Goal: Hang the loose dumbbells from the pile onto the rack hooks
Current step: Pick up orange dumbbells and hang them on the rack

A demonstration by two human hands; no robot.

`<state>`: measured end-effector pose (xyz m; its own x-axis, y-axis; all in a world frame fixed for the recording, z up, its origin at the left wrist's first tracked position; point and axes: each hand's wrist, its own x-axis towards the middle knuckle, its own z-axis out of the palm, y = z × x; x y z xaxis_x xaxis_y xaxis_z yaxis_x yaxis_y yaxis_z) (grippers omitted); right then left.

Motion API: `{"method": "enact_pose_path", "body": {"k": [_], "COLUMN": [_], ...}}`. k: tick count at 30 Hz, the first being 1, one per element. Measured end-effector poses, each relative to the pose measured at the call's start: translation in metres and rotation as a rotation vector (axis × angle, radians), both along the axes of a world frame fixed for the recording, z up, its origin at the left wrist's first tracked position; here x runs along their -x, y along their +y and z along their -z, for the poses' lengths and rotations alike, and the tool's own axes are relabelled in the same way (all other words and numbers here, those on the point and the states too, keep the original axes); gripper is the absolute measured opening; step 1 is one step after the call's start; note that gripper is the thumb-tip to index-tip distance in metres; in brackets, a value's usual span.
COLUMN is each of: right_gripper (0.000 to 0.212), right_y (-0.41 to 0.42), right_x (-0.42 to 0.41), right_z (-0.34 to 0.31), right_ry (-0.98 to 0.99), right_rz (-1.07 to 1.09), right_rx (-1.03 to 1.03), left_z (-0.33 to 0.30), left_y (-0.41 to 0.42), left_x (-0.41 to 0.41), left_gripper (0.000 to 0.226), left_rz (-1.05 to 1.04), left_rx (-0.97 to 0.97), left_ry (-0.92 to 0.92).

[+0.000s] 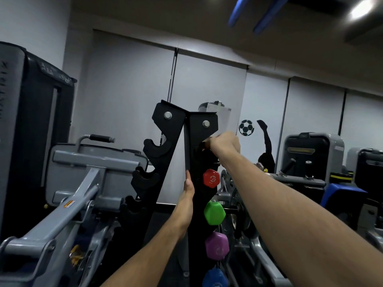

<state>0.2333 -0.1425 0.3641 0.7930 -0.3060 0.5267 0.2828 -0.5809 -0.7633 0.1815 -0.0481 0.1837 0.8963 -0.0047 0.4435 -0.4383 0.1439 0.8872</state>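
R hand (224, 145) clenched on dumbbell (206, 144) at rack (200, 129) top; L hand (189, 188) flat on rack (writing unreadable).

Right hand (224, 145) curls round something at the top hook of the black rack (194, 141) (the item is mostly hidden), left hand (188, 190) flat against its edge; red dumbbell (211, 178), green dumbbell (214, 212), purple dumbbell (217, 245) and blue dumbbell (215, 277) hang below.
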Motion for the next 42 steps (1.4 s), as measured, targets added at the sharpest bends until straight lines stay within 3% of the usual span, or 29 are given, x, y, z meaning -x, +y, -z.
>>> {"method": "enact_pose_path", "body": {"k": [4, 10, 11, 13, 14, 18, 24, 39, 42], "right_gripper": [0.023, 0.007, 0.009, 0.037, 0.042, 0.025, 0.031, 0.029, 0.038], "right_y": [0.005, -0.024, -0.033, -0.046, -0.050, -0.046, -0.030, -0.035, -0.038], "right_x": [0.004, 0.015, 0.014, 0.008, 0.005, 0.003, 0.010, -0.004, -0.007], "right_z": [0.008, 0.018, 0.019, 0.022, 0.024, 0.032, 0.054, 0.048, 0.044], "right_ry": [0.029, 0.106, 0.133, 0.146, 0.123, -0.084, -0.373, -0.312, -0.249], "right_rz": [-0.062, -0.658, -0.744, -0.822, -0.802, -0.642, -0.469, -0.531, -0.557], "right_rx": [0.146, 0.008, -0.009, -0.007, 0.042, 0.283, 0.347, 0.220, 0.238], "left_z": [0.002, 0.001, 0.001, 0.000, -0.001, 0.001, 0.004, 0.003, 0.005], "left_y": [0.000, 0.001, 0.001, 0.000, 0.000, 0.001, 0.002, 0.002, 0.003], "left_x": [-0.001, 0.001, 0.002, 0.003, 0.003, 0.002, -0.004, -0.004, -0.005], "left_gripper": [0.043, 0.056, 0.058, 0.056, 0.055, 0.055, 0.054, 0.053, 0.052], "left_rz": [-0.017, -0.012, -0.014, -0.010, -0.008, -0.010, -0.023, -0.041, -0.045], "left_rx": [-0.019, -0.031, -0.031, -0.025, -0.022, -0.024, -0.047, -0.069, -0.074], "left_ry": [0.004, 0.010, 0.014, 0.015, 0.014, 0.003, -0.009, 0.002, 0.006]}}
